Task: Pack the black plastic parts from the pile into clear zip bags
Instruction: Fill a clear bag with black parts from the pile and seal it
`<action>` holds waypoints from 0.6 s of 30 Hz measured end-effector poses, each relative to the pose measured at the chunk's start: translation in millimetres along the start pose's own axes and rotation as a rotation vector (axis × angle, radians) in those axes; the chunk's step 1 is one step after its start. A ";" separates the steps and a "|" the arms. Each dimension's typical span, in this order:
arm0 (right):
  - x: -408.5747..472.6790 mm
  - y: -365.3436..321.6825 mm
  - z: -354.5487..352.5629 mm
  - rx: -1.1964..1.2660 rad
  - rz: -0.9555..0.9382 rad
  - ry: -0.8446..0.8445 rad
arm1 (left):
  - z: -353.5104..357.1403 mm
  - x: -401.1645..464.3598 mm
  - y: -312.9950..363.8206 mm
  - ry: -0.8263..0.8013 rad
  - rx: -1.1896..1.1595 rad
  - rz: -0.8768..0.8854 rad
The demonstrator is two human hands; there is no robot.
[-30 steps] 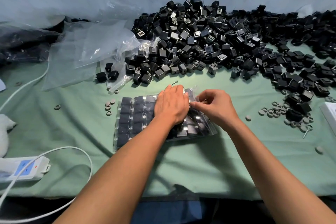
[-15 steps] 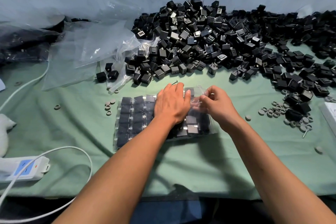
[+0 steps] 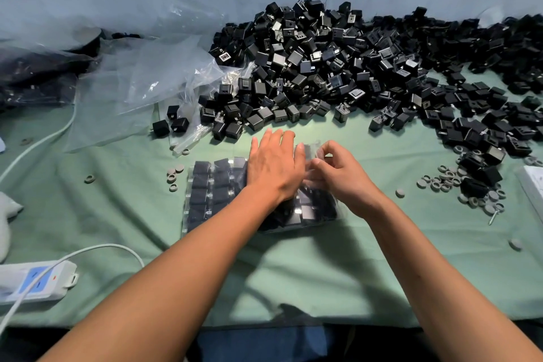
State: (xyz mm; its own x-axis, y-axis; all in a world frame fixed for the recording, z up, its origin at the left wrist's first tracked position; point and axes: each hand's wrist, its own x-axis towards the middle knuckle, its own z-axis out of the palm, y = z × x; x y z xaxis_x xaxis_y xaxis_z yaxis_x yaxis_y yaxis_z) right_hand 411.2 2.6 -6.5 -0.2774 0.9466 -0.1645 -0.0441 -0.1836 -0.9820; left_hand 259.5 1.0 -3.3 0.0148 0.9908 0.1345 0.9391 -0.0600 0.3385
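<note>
A clear zip bag (image 3: pixel 205 194) filled with rows of black plastic parts lies flat on the green cloth in the middle. My left hand (image 3: pixel 274 166) rests palm down on the bag's right half, fingers spread and reaching past its far edge. My right hand (image 3: pixel 340 176) pinches the bag's clear flap at its right end between thumb and fingers. The big pile of black parts (image 3: pixel 338 67) fills the back and right of the table, just beyond both hands.
Empty clear bags (image 3: pixel 141 82) lie crumpled at the back left, with a few loose black parts (image 3: pixel 170 125) beside them. Grey rings (image 3: pixel 440 181) are scattered at right and by the bag's left corner. A white power strip (image 3: pixel 35 281) with cable sits front left.
My left hand has slid forward and flattened, fingers now reaching past the bag's far edge. My right hand has lifted and shifted slightly along the bag's right-end flap.
</note>
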 end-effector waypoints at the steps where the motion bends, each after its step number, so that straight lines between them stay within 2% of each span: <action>1: 0.6 -0.8 -1.9 -0.001 -0.002 -0.009 | 0.8 -1.1 -2.2 -0.029 0.015 -0.029; 3: 3.7 -3.7 -10.5 -0.116 -0.049 0.097 | 3.4 -4.1 -5.4 -0.086 0.048 -0.055; 6: 21.5 -9.5 -30.0 -0.413 -0.145 0.455 | 8.0 -6.0 -7.0 -0.153 0.145 -0.005; 8: 41.9 -15.1 -41.5 -0.632 -0.169 0.579 | 9.0 -5.0 -8.6 -0.180 0.194 0.016; 10: 66.2 -17.2 -51.4 -0.915 -0.176 0.540 | 8.9 -6.3 -9.4 -0.184 0.204 0.013; 13: 101.4 -15.5 -59.1 -1.206 -0.123 0.353 | 8.1 -9.1 -8.0 -0.175 0.197 0.010; 16: 124.3 -14.2 -62.7 -1.358 -0.027 0.212 | 6.6 -9.6 -6.8 -0.178 0.189 0.006; 18: 132.2 -12.4 -66.5 -1.374 -0.032 0.195 | 5.4 -10.0 -6.1 -0.184 0.184 0.000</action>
State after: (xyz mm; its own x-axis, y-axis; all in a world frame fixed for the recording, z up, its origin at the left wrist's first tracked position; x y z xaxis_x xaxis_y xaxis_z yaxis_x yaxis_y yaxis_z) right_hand 438.9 147.6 -22.2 -0.1526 0.9875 -0.0389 0.9532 0.1367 -0.2697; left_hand 255.4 -7.9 -11.8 0.0613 0.9972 -0.0426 0.9855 -0.0538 0.1607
